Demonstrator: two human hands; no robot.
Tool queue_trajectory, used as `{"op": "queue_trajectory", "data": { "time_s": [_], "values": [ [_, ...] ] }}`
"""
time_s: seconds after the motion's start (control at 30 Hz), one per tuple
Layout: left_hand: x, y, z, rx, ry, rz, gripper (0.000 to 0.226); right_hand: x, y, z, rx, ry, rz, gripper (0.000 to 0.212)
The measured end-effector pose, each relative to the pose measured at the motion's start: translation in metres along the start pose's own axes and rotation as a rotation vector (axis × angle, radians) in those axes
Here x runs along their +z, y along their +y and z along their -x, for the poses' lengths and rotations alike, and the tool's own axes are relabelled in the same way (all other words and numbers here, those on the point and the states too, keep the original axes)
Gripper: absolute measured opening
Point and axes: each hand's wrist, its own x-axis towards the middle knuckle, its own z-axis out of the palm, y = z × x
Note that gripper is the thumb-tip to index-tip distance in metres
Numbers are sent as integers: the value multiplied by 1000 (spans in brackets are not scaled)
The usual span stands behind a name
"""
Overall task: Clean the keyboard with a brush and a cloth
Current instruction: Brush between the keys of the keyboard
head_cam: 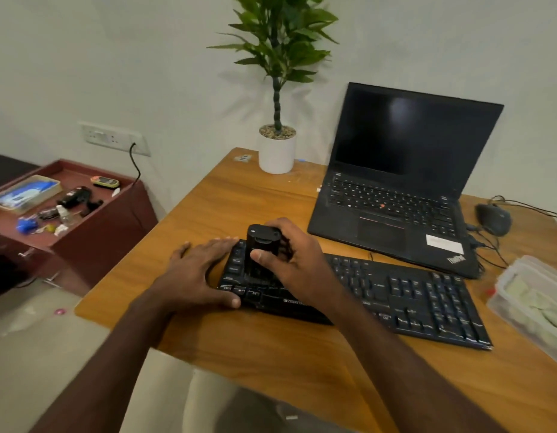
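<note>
A black keyboard (402, 295) lies across the wooden desk (271, 348) in front of me. My right hand (293, 260) grips a black brush (261, 245) by its chunky body and holds it upright, bristles down on the keys at the keyboard's left end. My left hand (199, 273) lies flat over the keyboard's left edge, fingers straight, thumb at the front corner. No cloth is in sight.
An open black laptop (392, 189) stands behind the keyboard, with a mouse (493, 218) and cables to its right. A potted plant (276, 151) sits at the desk's back edge. A clear plastic box (533, 304) is at the right. An open drawer (52, 201) with small items stands to the left.
</note>
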Motion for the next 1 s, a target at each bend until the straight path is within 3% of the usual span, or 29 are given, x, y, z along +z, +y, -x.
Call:
{"op": "queue_trajectory", "data": {
  "time_s": [0.27, 0.47, 0.67, 1.0],
  "values": [
    [0, 0, 0, 19, 24, -4, 117, 40, -2, -26, -53, -163, 34, 31],
    [2, -2, 0, 25, 39, -3, 115, 7, -1, -42, -36, -300, 184, 25],
    [2, -1, 0, 8, 27, 4, 114, 28, -5, -45, -18, -158, 20, 28],
    [0, -1, -1, -9, -14, -23, 121, -16, 8, -40, 52, -384, 160, 26]
  ]
}}
